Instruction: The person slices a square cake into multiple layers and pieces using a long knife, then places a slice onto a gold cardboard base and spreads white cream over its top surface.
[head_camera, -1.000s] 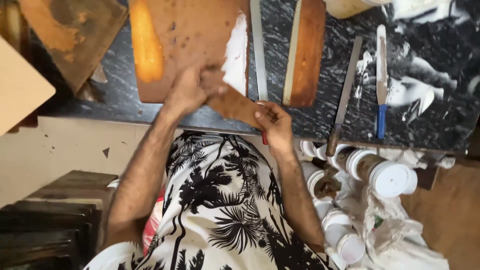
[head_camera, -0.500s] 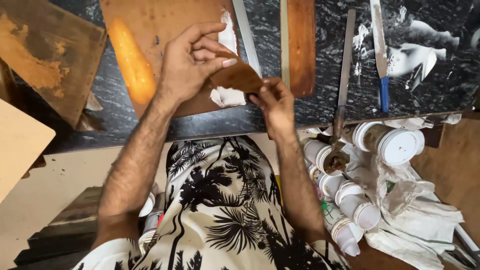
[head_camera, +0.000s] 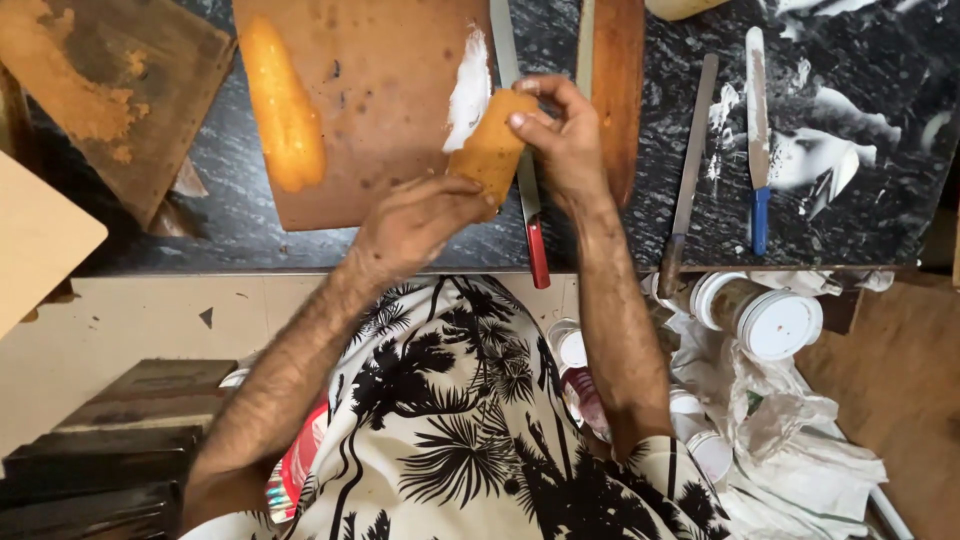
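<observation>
Pad is sitting above the board, both your hands' fingers gripping it; the left hand is covering its lower end, so it risks smearing the white paste

Below the front edge of the black marbled worktop, toward its right end: a lidded jar with white lid and brownish label, lying on its side. Left of it, under the person's right forearm, white-capped jars, one with a red and white label. Around these, crumpled white plastic bags. No signs or screens.
</observation>
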